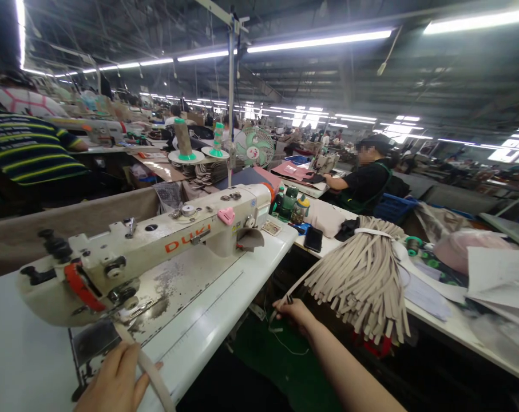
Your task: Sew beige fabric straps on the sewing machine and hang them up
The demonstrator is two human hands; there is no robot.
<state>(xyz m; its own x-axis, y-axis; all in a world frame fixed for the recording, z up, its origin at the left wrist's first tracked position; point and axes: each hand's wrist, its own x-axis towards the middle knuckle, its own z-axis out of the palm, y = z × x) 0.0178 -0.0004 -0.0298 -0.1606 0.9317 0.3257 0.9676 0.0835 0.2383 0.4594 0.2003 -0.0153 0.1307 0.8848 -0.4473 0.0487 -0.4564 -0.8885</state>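
My left hand (113,380) rests on the white sewing table (225,292) at the bottom left, fingers curled on a pale beige strap (156,380) that runs from under the machine's foot. The white sewing machine (156,243) stands just beyond it. My right hand (296,312) reaches out to the right past the table edge and pinches one thin beige strap (302,281) pulled from a large bundle of beige straps (362,277) lying on the side table.
A black phone (313,238) and small bottles (291,206) sit past the machine. A seated person in black (366,177) works ahead; another in a striped shirt (27,149) is at left. Thread cones (184,140) and a green fan (254,147) stand behind. Papers (499,274) lie at right.
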